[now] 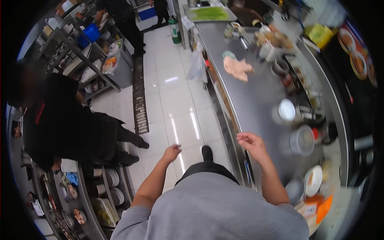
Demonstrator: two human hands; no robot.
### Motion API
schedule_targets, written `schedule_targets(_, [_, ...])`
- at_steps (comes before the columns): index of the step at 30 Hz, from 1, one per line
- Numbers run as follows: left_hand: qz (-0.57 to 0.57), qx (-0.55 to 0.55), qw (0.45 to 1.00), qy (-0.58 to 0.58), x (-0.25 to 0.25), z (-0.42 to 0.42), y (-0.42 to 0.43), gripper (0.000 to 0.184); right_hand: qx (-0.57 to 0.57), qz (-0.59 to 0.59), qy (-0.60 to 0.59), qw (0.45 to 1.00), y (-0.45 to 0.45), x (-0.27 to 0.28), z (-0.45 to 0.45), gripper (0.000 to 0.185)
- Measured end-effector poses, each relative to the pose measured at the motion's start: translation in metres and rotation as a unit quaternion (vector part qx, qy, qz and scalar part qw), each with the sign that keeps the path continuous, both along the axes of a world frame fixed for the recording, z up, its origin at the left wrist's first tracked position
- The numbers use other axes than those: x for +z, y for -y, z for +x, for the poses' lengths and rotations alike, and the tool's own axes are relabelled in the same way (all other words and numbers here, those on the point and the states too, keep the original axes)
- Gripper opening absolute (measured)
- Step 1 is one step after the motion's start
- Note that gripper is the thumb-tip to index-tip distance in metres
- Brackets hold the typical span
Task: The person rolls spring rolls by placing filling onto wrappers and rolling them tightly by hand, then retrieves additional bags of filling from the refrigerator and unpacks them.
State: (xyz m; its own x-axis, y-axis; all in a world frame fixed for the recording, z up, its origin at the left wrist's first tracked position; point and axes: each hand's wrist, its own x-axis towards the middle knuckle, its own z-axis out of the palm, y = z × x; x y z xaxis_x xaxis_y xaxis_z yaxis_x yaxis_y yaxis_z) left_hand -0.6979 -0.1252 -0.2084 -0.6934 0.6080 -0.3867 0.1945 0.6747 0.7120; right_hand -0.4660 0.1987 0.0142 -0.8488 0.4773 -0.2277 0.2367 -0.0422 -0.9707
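My left hand (172, 153) hangs over the white tiled floor (172, 92), its fingers curled; whether anything is in them is too small to tell. Over the near edge of the steel counter (262, 108), my right hand (253, 145) is held with its fingers partly spread and nothing in them. Right of that hand stand a clear round container (302, 140) and a white bowl (287, 110). A crumpled pinkish cloth (237, 68) lies farther up the counter.
A person in black (60, 120) stands at the left beside low shelving. Others stand at the far end. A grey bin (122, 66), a floor drain (139, 96) and a green cylinder (175, 30) line the aisle. A tray of greens (210, 14) sits on the counter's far end.
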Motion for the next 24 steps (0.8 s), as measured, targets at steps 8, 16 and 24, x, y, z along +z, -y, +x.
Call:
schedule_targets(8, [-0.179, 0.210, 0.958, 0.072, -0.084, -0.029, 0.193, 0.032, 0.233, 0.117, -0.058, 0.964, -0.032, -0.005, -0.346, 0.025])
schedule_targets(16, [-0.365, -0.050, 0.902, 0.224, -0.073, -0.179, 0.152, 0.035, 0.321, 0.333, 0.065, 0.884, -0.076, -0.189, -0.528, 0.025])
schedule_targets(24, [-0.156, 0.123, 0.979, 0.043, -0.077, -0.611, -0.036, 0.046, 0.027, -0.032, 0.387, 0.921, -0.157, -0.307, -0.473, 0.017])
